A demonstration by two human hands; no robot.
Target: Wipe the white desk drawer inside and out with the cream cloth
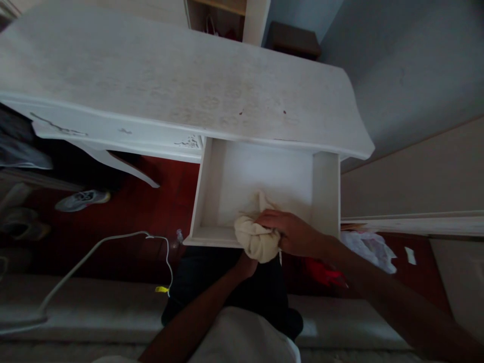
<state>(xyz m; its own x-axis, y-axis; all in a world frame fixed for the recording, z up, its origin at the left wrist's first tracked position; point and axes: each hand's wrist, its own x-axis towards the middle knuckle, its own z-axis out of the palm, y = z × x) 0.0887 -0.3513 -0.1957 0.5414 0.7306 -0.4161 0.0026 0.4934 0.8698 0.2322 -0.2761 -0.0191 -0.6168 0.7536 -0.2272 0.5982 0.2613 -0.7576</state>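
A bunched beige cloth (257, 239) is over the front edge of a pulled-out white drawer (327, 189), one end of it sticking up inside. My right hand (289, 229) grips the cloth from the right side with bent fingers. From below, my left hand (247, 264) holds the same bundle just in front of the drawer, its fingers hidden by the fabric. The drawer's pale bottom shows behind the cloth. It belongs to a white dressing table (151, 70) with a worn, stained top.
A white cable (102, 242) with a yellow tag (162, 289) runs at the left. A shoe (83, 200) lies on the red floor (166, 186). Right of the drawer are a white plastic bag (368, 249) and a red item (325, 272). A grey wall (408, 75) stands right.
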